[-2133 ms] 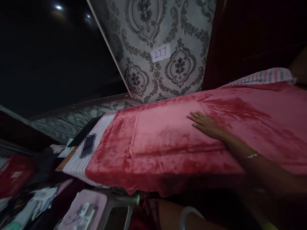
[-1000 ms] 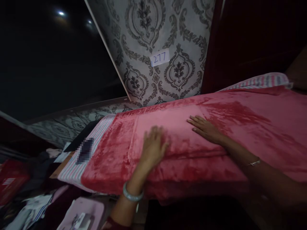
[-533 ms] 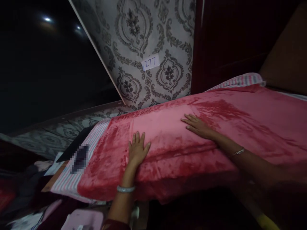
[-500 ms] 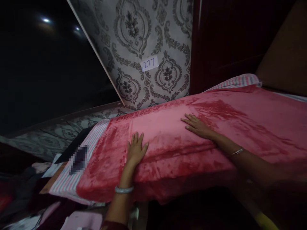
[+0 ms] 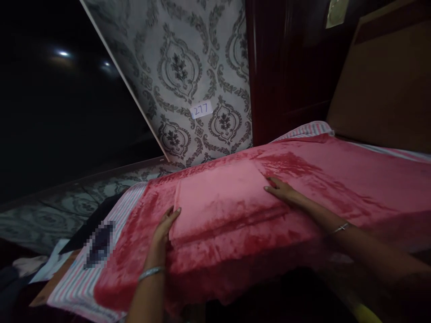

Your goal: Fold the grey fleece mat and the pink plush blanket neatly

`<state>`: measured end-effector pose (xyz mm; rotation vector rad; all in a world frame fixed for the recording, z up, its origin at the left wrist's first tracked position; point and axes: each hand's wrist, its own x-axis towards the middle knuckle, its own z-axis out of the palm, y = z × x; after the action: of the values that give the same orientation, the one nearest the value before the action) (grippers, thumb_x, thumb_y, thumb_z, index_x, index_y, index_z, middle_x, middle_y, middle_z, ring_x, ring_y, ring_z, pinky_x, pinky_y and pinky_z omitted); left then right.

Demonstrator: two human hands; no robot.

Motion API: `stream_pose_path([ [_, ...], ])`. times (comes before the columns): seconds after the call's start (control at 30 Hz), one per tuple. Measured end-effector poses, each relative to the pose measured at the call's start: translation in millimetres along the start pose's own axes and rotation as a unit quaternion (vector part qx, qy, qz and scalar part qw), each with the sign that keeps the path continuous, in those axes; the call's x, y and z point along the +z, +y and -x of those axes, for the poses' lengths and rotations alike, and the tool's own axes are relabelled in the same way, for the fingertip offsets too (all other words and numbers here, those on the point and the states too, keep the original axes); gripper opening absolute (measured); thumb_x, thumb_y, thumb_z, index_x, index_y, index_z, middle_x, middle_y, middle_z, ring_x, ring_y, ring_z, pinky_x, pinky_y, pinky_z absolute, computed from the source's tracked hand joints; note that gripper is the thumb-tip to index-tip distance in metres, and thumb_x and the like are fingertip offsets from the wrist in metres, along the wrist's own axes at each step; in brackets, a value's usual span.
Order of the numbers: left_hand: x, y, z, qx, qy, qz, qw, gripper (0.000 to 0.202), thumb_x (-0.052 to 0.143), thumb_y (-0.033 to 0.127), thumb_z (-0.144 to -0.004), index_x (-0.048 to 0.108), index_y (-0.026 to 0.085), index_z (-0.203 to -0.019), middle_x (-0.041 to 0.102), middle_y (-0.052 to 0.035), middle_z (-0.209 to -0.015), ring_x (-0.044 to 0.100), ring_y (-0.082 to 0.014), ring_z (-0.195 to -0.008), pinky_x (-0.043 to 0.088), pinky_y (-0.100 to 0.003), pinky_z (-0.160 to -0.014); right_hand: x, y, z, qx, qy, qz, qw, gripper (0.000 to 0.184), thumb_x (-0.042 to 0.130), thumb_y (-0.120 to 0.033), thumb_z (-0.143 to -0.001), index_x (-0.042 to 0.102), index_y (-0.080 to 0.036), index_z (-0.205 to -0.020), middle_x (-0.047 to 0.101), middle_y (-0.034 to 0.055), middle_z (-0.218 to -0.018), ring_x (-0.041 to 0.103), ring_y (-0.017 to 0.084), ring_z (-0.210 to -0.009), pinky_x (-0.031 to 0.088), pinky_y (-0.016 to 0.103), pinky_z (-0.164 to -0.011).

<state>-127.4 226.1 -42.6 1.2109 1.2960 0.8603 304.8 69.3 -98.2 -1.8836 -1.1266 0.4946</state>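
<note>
A folded pink cloth (image 5: 215,188), a plush piece like a blanket or towel, lies flat on a larger red-pink plush blanket (image 5: 323,184). At its left edge is my left hand (image 5: 164,223), thumb on top and fingers curled round the side, partly hidden. My right hand (image 5: 283,190) holds the opposite edge in the same manner, its thumb over the top and its fingers at the side. The fold's layers show along the near side. A bangle circles each of my wrists.
Beneath the plush blanket a striped sheet (image 5: 77,282) sticks out at the left end. A pixelated dark object (image 5: 99,244) rests on it. Behind stand a large dark screen (image 5: 67,112), patterned wallpaper (image 5: 182,67) with a "277" label (image 5: 201,109), and a brown board (image 5: 384,85).
Both hands have gone from lying flat on top of the folded cloth to its left and right edges, fingers now curled round them. The camera view has shifted slightly.
</note>
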Motion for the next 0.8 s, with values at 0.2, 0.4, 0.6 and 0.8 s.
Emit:
stream_pose_path([
  [0.2,-6.0,20.9,-2.6,0.072,0.023,-0.024,0.997,0.082,0.084,0.032,-0.073,0.048,0.024,-0.146,0.051,-0.0136,-0.149,0.048,-0.0294,-0.137,0.047,-0.038,-0.108,-6.6,-45.0,3.9,0.007,-0.033,-0.173,0.984,0.076,0.067,-0.043,-0.074,0.049,-0.020,-0.144,0.060,0.0111,-0.137,0.060,0.032,-0.120,0.050,0.047,-0.103],
  [0.4,-29.6,7.7,17.4,0.081,0.002,-0.014,0.997,0.080,0.086,0.030,-0.069,0.053,0.024,-0.142,0.052,-0.0115,-0.149,0.044,-0.0310,-0.140,0.042,-0.039,-0.112,-18.7,-36.8,42.0,-0.006,-0.025,-0.216,0.976,0.087,0.074,-0.051,-0.069,0.046,-0.023,-0.146,0.052,0.0099,-0.146,0.051,0.034,-0.132,0.046,0.047,-0.108],
  [0.6,-35.1,-25.6,40.6,0.021,-0.017,0.040,0.999,0.074,0.082,0.039,-0.074,0.054,0.019,-0.140,0.052,-0.0149,-0.148,0.054,-0.0293,-0.132,0.046,-0.037,-0.109,-6.1,4.6,51.2,0.037,-0.029,-0.189,0.981,0.078,0.073,-0.061,-0.069,0.059,-0.026,-0.137,0.055,0.0100,-0.144,0.045,0.036,-0.137,0.038,0.047,-0.115],
  [0.8,-16.6,4.8,12.2,0.024,0.013,0.016,1.000,0.066,0.074,0.037,-0.081,0.054,0.009,-0.137,0.059,-0.0222,-0.137,0.063,-0.0286,-0.120,0.050,-0.039,-0.103,3.1,13.3,9.0,-0.015,0.028,-0.133,0.991,0.070,0.067,-0.065,-0.074,0.064,-0.027,-0.132,0.065,0.0146,-0.128,0.057,0.039,-0.124,0.043,0.054,-0.109],
])
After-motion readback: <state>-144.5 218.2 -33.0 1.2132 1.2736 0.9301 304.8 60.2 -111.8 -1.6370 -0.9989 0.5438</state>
